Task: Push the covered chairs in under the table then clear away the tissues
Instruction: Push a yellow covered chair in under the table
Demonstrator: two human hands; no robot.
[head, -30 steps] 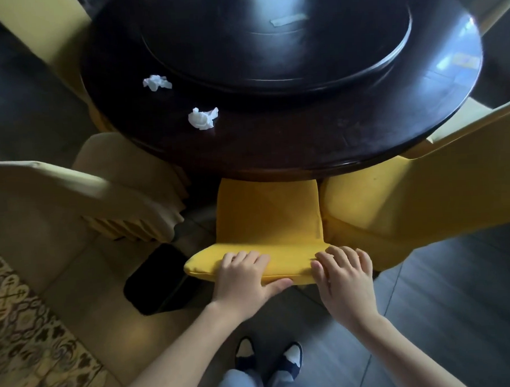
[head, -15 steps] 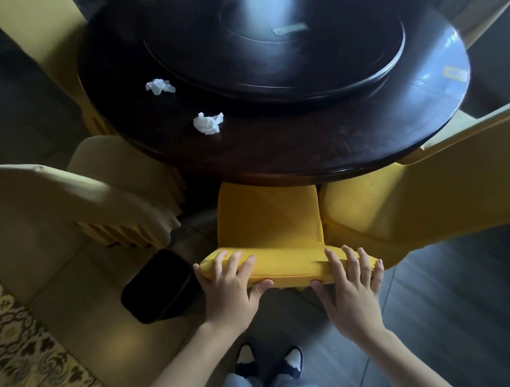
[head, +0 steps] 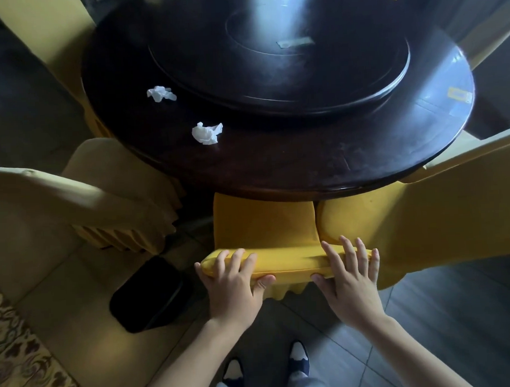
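At the near edge of the round dark polished wooden table [head: 290, 168], seen from the head camera, stands the middle chair in a bright yellow fabric cover [head: 264, 222]; its seat reaches in under the tabletop and its padded top rail lies crosswise nearest the person. The cover is smooth and taut over the seat, with a scalloped hem hanging below the rail. The left hand [head: 231, 288] lies on the left end of the rail, fingers draped over the top and thumb pressed against the near face, so it grips the rail. The right hand [head: 351, 277] rests on the right end, fingers spread nearly straight across the top, thumb along the near edge; the two hands are apart. A second yellow-covered chair [head: 424, 215] touches the middle chair on the right, and a paler yellow-covered chair [head: 73, 207] stands to the left, angled out from the table. On the tabletop left of the raised round turntable [head: 286, 60] lie two crumpled white tissues, the nearer one [head: 206, 132] and the farther one [head: 160, 93], well apart. A black bin [head: 147, 294] sits on the floor left of the hands.
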